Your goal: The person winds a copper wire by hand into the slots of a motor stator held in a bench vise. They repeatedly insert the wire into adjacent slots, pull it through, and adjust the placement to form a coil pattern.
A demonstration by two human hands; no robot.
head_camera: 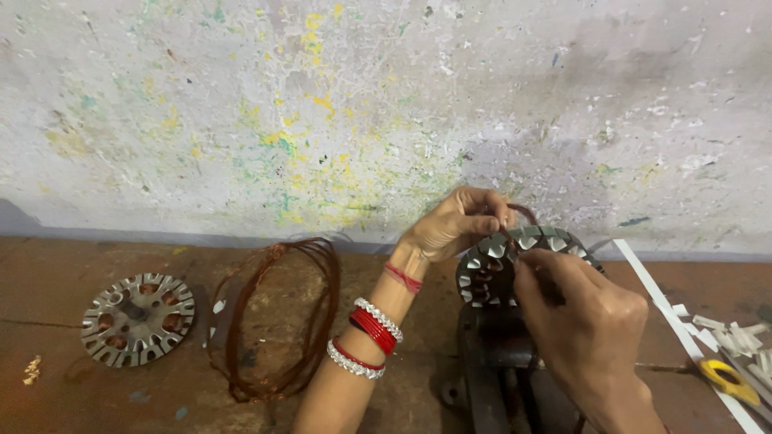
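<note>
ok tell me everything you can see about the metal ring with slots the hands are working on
The slotted metal ring is round, grey steel by the look of it, with white paper liners in its slots. It stands on edge, mounted on a dark vise on the brown floor, close to the paint-flecked wall. The left hand pinches a strand of copper wire looping over its top; the right hand covers its right side, fingers pressed at the slots.

Nothing packaged or labelled in front of me.

I see no box, wrapper, printed label, sign or screen anywhere on my workbench or on the wall behind it.
</note>
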